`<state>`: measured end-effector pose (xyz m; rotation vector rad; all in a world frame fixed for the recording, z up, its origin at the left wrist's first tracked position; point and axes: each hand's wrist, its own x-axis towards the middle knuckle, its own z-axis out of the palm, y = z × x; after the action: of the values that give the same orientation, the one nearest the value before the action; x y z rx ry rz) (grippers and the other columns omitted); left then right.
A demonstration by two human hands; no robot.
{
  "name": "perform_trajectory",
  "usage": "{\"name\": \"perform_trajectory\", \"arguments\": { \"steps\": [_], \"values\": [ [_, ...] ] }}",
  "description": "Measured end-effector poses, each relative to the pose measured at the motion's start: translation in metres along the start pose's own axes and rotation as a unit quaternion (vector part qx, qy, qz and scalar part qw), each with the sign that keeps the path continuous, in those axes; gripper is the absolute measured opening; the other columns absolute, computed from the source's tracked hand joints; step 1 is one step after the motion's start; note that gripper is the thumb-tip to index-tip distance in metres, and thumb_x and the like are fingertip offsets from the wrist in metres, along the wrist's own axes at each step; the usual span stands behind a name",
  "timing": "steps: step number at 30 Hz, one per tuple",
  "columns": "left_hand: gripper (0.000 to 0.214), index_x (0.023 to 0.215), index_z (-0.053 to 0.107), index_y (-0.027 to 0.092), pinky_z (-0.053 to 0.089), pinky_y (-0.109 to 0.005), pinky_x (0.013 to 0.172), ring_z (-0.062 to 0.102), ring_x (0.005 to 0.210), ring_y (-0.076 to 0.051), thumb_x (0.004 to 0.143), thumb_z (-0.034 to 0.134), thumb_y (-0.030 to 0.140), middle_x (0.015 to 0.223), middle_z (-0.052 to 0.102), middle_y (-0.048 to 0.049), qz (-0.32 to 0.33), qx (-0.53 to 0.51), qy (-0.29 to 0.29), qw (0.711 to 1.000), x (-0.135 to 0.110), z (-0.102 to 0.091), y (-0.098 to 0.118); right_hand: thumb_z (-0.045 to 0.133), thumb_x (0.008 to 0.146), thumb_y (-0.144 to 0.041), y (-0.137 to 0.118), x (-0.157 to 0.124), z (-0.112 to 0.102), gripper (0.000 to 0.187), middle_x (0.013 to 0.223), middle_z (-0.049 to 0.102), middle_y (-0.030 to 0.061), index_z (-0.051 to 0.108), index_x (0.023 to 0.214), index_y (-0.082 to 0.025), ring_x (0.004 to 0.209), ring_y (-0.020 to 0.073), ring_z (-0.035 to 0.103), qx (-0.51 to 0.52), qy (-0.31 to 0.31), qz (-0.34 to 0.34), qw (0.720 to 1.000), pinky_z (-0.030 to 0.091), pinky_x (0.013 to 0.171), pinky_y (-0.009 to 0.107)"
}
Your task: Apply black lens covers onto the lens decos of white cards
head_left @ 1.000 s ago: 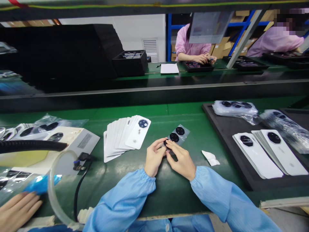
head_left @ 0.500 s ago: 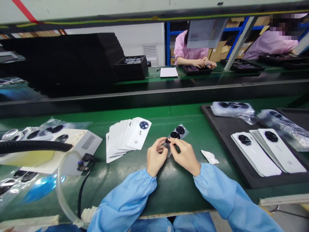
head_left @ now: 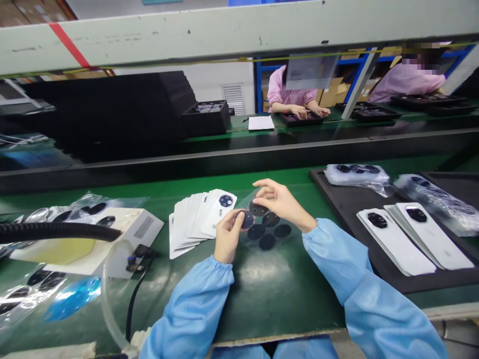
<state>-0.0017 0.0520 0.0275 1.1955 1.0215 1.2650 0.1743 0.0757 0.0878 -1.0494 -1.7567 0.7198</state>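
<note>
My left hand (head_left: 226, 238) pinches a round dark disc (head_left: 246, 220) between thumb and fingers. With its thumb and fingers closed, my right hand (head_left: 282, 202) grips the upper edge of a clear film (head_left: 275, 243) bearing several round black discs. The film hangs tilted in front of me, and the disc in my left hand is at its left edge; whether it is still attached I cannot tell. Just left of my hands, a fanned stack of white phone back panels (head_left: 190, 219) lies on the green bench, the top one showing a round camera area.
To the right, a black foam tray (head_left: 337, 199) carries white panels (head_left: 396, 244) and bagged lens parts (head_left: 355, 174). A white box (head_left: 138, 234), black hose (head_left: 56, 228) and blue film (head_left: 73, 299) are at left. Across the bench, a co-worker's hands (head_left: 301, 111) work over a black tray.
My hands have moved apart, the right one upward with the film. The film now hangs spread out, showing more discs. My left hand has shifted slightly left. The view has tilted up.
</note>
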Motion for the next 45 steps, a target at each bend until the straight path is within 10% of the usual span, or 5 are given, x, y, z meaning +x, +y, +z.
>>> {"name": "perform_trajectory", "arguments": {
  "steps": [4, 8, 17, 25, 45],
  "values": [
    [0.036, 0.094, 0.067, 0.015, 0.054, -0.025, 0.065, 0.068, 0.082, -0.019, 0.075, 0.072, 0.044, 0.093, 0.071, -0.0078, 0.001, -0.016, 0.059, 0.998, 0.007, -0.006, 0.000, 0.065, 0.084, -0.031, 0.004, 0.002, -0.011, 0.022, 0.076, 0.073, 0.0045, 0.068, 0.097, -0.013, 0.067, 0.0181, 0.071, 0.029, -0.017, 0.008, 0.999, 0.058, 0.061, 0.028],
    [0.033, 0.103, 0.061, 0.019, 0.045, -0.026, 0.096, 0.055, 0.119, -0.018, 0.081, 0.066, 0.044, 0.117, 0.064, -0.0065, 0.016, -0.044, 0.163, 0.986, -0.001, -0.010, -0.001, 0.053, 0.094, -0.028, -0.006, -0.012, -0.013, 0.022, 0.106, 0.072, 0.0080, 0.069, 0.104, -0.017, 0.101, 0.0210, 0.067, 0.012, 0.082, -0.033, 0.996, 0.053, 0.092, 0.037],
    [0.040, 0.115, 0.060, 0.010, 0.051, -0.039, 0.097, 0.066, 0.106, -0.025, 0.086, 0.062, 0.037, 0.116, 0.067, -0.0183, -0.230, -0.126, 0.026, 0.965, -0.057, -0.029, -0.019, 0.049, 0.094, -0.011, 0.027, -0.117, 0.036, 0.037, 0.123, 0.065, 0.0022, 0.062, 0.124, -0.030, 0.121, 0.0201, 0.056, -0.032, -0.148, -0.103, 0.983, 0.036, 0.112, 0.047],
    [0.042, 0.115, 0.059, 0.007, 0.057, -0.026, 0.082, 0.071, 0.092, -0.020, 0.078, 0.073, 0.020, 0.105, 0.071, -0.0172, -0.296, -0.070, 0.007, 0.953, -0.054, -0.050, -0.020, 0.049, 0.084, -0.006, 0.037, -0.137, 0.019, 0.045, 0.136, 0.055, 0.0067, 0.065, 0.120, -0.026, 0.132, 0.0257, 0.044, -0.069, -0.235, -0.010, 0.969, 0.022, 0.114, 0.060],
    [0.043, 0.098, 0.069, 0.008, 0.057, -0.033, 0.084, 0.072, 0.088, -0.024, 0.073, 0.077, 0.041, 0.094, 0.073, -0.0191, -0.324, -0.029, -0.061, 0.944, -0.061, -0.053, -0.014, 0.050, 0.094, -0.017, 0.036, -0.130, 0.019, 0.020, 0.105, 0.072, 0.0041, 0.066, 0.103, -0.024, 0.106, 0.0220, 0.064, -0.105, -0.146, -0.006, 0.984, 0.035, 0.109, 0.053]
  ]
}}
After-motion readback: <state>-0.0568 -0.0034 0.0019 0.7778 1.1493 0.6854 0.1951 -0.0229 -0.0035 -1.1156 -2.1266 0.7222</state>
